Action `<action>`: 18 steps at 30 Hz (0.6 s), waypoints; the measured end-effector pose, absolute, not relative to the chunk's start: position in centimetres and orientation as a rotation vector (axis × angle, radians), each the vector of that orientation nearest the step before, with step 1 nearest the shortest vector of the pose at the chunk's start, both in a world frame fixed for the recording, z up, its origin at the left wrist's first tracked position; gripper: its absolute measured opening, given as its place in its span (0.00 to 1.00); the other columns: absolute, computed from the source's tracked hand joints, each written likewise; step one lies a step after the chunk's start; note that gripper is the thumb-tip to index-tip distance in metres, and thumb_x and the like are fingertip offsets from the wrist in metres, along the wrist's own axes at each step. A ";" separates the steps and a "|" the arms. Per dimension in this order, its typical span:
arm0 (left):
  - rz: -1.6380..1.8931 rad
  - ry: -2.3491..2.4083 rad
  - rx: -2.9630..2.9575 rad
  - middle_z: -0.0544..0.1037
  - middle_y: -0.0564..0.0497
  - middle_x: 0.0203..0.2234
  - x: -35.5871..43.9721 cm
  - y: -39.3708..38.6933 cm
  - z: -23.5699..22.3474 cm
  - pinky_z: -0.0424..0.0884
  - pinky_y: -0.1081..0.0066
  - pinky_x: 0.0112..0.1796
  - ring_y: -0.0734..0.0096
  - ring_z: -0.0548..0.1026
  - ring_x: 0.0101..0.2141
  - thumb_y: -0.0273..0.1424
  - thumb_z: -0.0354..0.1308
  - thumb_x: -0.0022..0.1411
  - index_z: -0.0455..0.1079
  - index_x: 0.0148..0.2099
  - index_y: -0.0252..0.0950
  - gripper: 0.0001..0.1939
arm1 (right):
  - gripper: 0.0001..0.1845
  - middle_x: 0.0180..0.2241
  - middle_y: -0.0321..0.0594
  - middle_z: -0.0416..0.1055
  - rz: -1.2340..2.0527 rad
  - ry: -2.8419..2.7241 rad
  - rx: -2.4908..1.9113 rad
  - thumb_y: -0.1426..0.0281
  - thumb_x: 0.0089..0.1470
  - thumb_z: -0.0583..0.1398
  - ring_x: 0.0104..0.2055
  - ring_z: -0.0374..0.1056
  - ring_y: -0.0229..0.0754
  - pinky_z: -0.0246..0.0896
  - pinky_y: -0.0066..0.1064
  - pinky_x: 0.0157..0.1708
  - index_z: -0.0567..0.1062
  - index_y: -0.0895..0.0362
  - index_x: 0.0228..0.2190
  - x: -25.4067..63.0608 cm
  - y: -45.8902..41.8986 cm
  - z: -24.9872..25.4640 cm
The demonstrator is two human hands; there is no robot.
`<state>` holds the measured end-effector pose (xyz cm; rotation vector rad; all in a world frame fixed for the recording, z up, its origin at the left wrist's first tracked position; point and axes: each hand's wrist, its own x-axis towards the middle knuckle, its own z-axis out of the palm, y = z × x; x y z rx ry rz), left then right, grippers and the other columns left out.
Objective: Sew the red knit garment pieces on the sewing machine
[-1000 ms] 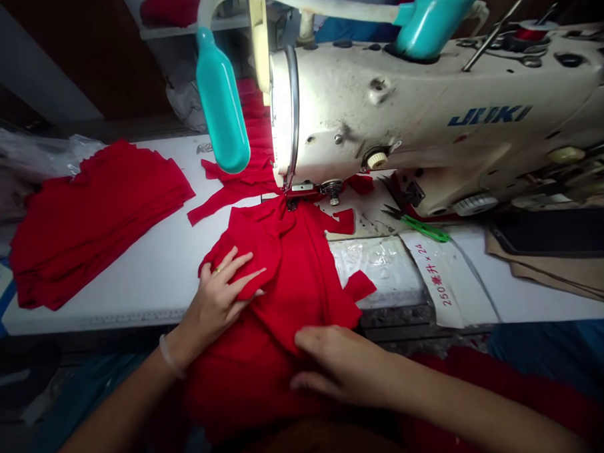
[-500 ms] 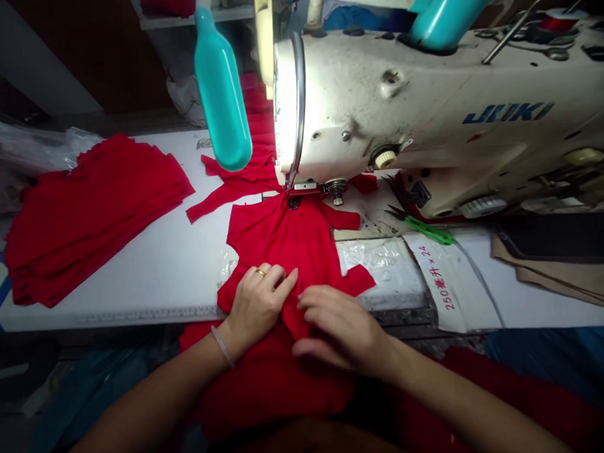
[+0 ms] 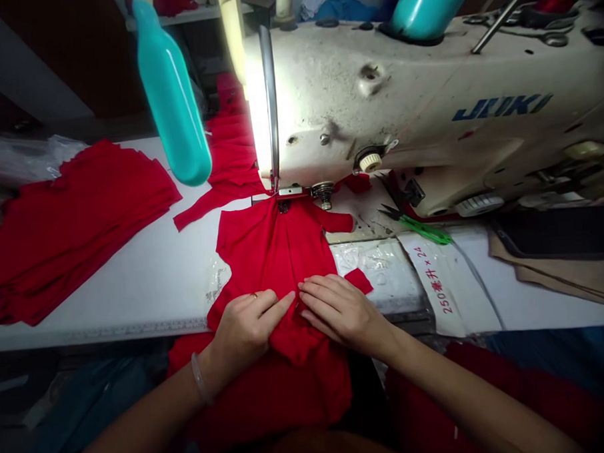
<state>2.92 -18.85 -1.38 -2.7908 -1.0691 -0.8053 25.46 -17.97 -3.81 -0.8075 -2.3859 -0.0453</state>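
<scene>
A piece of red fabric (image 3: 276, 254) lies on the white table (image 3: 149, 280), its far end under the presser foot (image 3: 282, 202) of a cream sewing machine (image 3: 427, 114). Its near end hangs over the table edge toward me. My left hand (image 3: 246, 329) and my right hand (image 3: 338, 312) meet at the table's front edge, fingertips close together. Both pinch and gather a fold of the red fabric between them. A ring shows on the left hand and a bangle on its wrist.
A stack of red fabric pieces (image 3: 66, 223) lies at the left of the table. A teal lamp head (image 3: 171, 105) hangs above. Green-handled snips (image 3: 417, 225) and a printed plastic bag (image 3: 434, 274) lie right of the needle. More red cloth (image 3: 231, 156) trails behind the machine.
My left hand slid right from lying flat on the cloth and my right hand rose from my lap; they now meet, gathering the fabric. The view shifted right.
</scene>
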 end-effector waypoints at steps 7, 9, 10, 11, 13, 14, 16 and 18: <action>-0.680 -1.080 -2.779 0.70 0.53 0.23 3.3 -18.6 -1.7 0.62 0.73 0.22 0.72 0.68 0.22 0.18 0.46 0.67 0.73 0.51 0.29 0.17 | 0.15 0.46 0.50 0.76 -0.017 -2.417 -0.841 0.70 0.61 0.60 0.50 0.71 0.50 0.68 0.42 0.49 0.74 0.66 0.46 25.7 -17.6 -3.5; -0.672 -1.106 -2.800 0.73 0.49 0.26 3.3 -18.4 -1.6 0.63 0.74 0.22 0.72 0.70 0.23 0.20 0.46 0.68 0.73 0.51 0.30 0.17 | 0.16 0.47 0.51 0.76 -0.007 -2.430 -0.851 0.69 0.61 0.60 0.51 0.70 0.51 0.68 0.43 0.50 0.74 0.66 0.47 25.8 -17.2 -3.3; -0.674 -1.122 -2.807 0.76 0.46 0.31 3.3 -18.3 -1.6 0.65 0.74 0.23 0.72 0.72 0.24 0.20 0.47 0.67 0.73 0.51 0.30 0.17 | 0.16 0.47 0.51 0.75 -0.007 -2.437 -0.859 0.70 0.61 0.59 0.51 0.70 0.51 0.68 0.43 0.50 0.73 0.66 0.48 25.9 -16.9 -3.1; -0.677 -1.134 -2.811 0.78 0.43 0.36 3.3 -18.1 -1.6 0.66 0.74 0.24 0.71 0.74 0.26 0.20 0.47 0.66 0.73 0.52 0.30 0.17 | 0.17 0.48 0.52 0.75 -0.010 -2.443 -0.864 0.70 0.61 0.59 0.52 0.70 0.51 0.68 0.43 0.50 0.73 0.67 0.49 25.9 -16.6 -3.0; -0.669 -1.133 -2.810 0.77 0.39 0.48 3.2 -17.6 -1.6 0.71 0.72 0.27 0.68 0.77 0.30 0.20 0.48 0.65 0.72 0.53 0.30 0.18 | 0.17 0.48 0.52 0.75 -0.017 -2.455 -0.861 0.71 0.61 0.58 0.52 0.69 0.51 0.68 0.44 0.51 0.72 0.67 0.50 25.9 -15.9 -2.7; -0.654 -1.122 -2.812 0.76 0.38 0.51 3.2 -17.3 -1.6 0.72 0.70 0.28 0.66 0.78 0.32 0.20 0.48 0.64 0.72 0.54 0.30 0.19 | 0.18 0.48 0.52 0.74 -0.017 -2.464 -0.853 0.71 0.61 0.57 0.51 0.69 0.51 0.68 0.44 0.51 0.72 0.67 0.50 25.9 -15.5 -2.6; -0.609 -1.099 -2.822 0.76 0.39 0.52 3.3 -16.7 -1.6 0.74 0.69 0.30 0.64 0.80 0.34 0.21 0.48 0.65 0.71 0.55 0.29 0.19 | 0.18 0.47 0.53 0.74 -0.011 -2.477 -0.838 0.72 0.61 0.57 0.51 0.68 0.51 0.68 0.44 0.51 0.72 0.68 0.51 25.8 -14.7 -2.3; -0.553 -1.101 -2.830 0.77 0.41 0.52 3.3 -16.0 -1.5 0.74 0.68 0.29 0.65 0.80 0.34 0.20 0.46 0.65 0.70 0.55 0.29 0.19 | 0.18 0.47 0.54 0.74 -0.003 -2.490 -0.837 0.72 0.61 0.56 0.51 0.68 0.51 0.68 0.44 0.51 0.72 0.69 0.50 25.6 -13.9 -2.0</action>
